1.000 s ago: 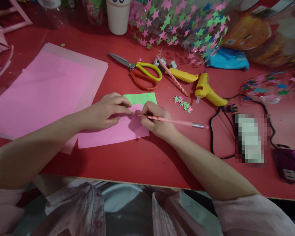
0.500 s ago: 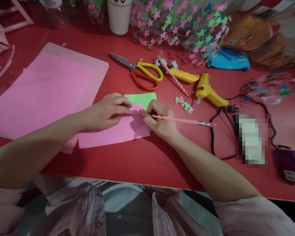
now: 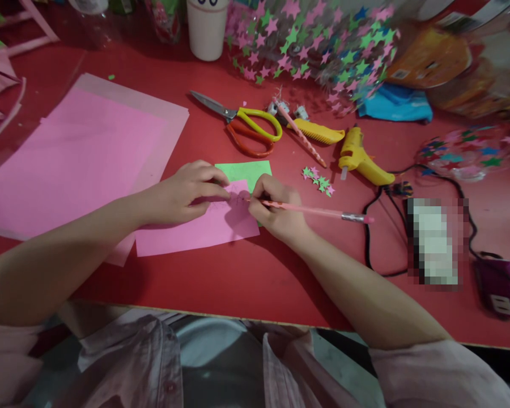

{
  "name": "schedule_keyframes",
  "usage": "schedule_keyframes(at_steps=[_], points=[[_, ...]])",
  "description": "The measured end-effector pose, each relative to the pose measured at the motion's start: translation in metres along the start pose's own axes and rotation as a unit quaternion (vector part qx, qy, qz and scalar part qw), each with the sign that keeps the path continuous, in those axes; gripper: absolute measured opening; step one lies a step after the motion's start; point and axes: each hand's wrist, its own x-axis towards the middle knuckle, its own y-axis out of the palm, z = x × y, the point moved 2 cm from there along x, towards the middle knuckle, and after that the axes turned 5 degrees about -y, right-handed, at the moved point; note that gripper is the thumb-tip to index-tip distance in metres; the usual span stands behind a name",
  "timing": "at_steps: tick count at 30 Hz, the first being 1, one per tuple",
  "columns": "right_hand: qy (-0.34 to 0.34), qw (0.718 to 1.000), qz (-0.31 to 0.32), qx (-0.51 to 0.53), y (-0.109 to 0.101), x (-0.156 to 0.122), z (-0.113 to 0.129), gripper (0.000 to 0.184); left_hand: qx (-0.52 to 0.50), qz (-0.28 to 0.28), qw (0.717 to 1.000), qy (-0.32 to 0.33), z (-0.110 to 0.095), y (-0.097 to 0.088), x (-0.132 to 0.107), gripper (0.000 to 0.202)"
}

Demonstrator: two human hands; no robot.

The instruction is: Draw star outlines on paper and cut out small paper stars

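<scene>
My right hand (image 3: 278,211) is closed around a pink pencil (image 3: 318,212), its eraser end pointing right. The pencil's tip rests at a small pink paper strip (image 3: 195,235), near faint drawn lines. My left hand (image 3: 191,192) lies on that strip with fingers stretched out, holding it against the table. Under the strip's upper edge is a green paper piece (image 3: 250,169), partly hidden by the strip and my right hand.
Large pink sheets (image 3: 80,147) lie to the left. Beyond my hands are scissors (image 3: 238,116), a second pencil (image 3: 301,136), a yellow cutter (image 3: 317,131), small paper stars (image 3: 318,180) and a yellow glue gun (image 3: 363,158) with a black cord. A white cup (image 3: 207,34) stands behind.
The pencil tip and my right fingers have shifted very slightly on the pink strip. My left hand and the other things stay in place.
</scene>
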Motion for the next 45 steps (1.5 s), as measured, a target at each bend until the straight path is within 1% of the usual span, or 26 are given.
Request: schedule_keyframes(at_steps=[5,12,20,22,25,26,27,28,30,32,33,34,35,37,39,42,45], points=[[-0.017,0.999,0.030,0.005,0.002,-0.001,0.000,0.017,-0.001,0.000,1.000,-0.003,0.000,0.000,0.000,0.036],[-0.048,0.997,0.057,0.001,0.003,-0.001,0.004,0.015,-0.001,0.000,1.000,-0.004,0.000,0.000,0.000,0.034],[-0.060,0.996,0.060,-0.007,0.003,-0.002,0.006,0.015,-0.007,0.000,1.000,-0.003,0.000,0.000,-0.001,0.033],[-0.065,0.997,0.034,-0.003,0.002,-0.003,0.007,0.014,-0.005,0.001,1.000,-0.004,0.000,-0.001,-0.001,0.034],[-0.064,0.995,-0.072,-0.010,-0.004,-0.005,0.008,0.008,-0.002,0.004,1.000,-0.005,0.000,-0.001,0.000,0.036],[-0.068,0.992,-0.101,-0.020,-0.006,-0.006,0.009,0.006,-0.003,0.005,1.000,-0.005,0.000,-0.001,0.000,0.036],[-0.078,0.990,-0.111,-0.033,-0.007,-0.007,0.010,0.005,-0.005,0.005,1.000,-0.006,0.001,-0.001,0.001,0.036],[-0.102,0.989,-0.100,-0.046,-0.007,-0.008,0.012,0.009,-0.009,0.006,1.000,-0.009,0.001,-0.001,0.002,0.036],[-0.180,0.980,-0.037,-0.070,-0.003,-0.010,0.017,0.017,-0.022,0.005,1.000,-0.018,0.003,-0.001,0.003,0.037],[-0.277,0.956,0.035,-0.093,0.004,-0.012,0.022,0.023,-0.039,-0.002,0.999,-0.028,0.004,-0.002,0.003,0.038],[-0.318,0.940,0.058,-0.108,0.007,-0.014,0.024,0.024,-0.047,-0.009,0.998,-0.033,0.005,-0.003,0.003,0.038],[-0.347,0.926,0.083,-0.123,0.010,-0.014,0.025,0.023,-0.054,-0.018,0.998,-0.039,0.006,-0.004,0.003,0.038],[-0.356,0.919,0.097,-0.138,0.012,-0.014,0.025,0.022,-0.059,-0.029,0.997,-0.047,0.007,-0.005,0.003,0.038],[-0.330,0.925,0.103,-0.157,0.012,-0.012,0.022,0.020,-0.066,-0.048,0.995,-0.058,0.009,-0.007,0.002,0.037],[-0.272,0.945,0.081,-0.162,0.007,-0.008,0.015,0.017,-0.068,-0.055,0.994,-0.060,0.011,-0.008,0.002,0.035],[-0.167,0.969,0.006,-0.182,-0.005,-0.002,0.002,0.015,-0.070,-0.047,0.994,-0.063,0.012,-0.009,0.003,0.034],[-0.105,0.972,-0.069,-0.199,-0.017,0.003,-0.007,0.017,-0.065,-0.034,0.995,-0.065,0.012,-0.009,0.003,0.032]])
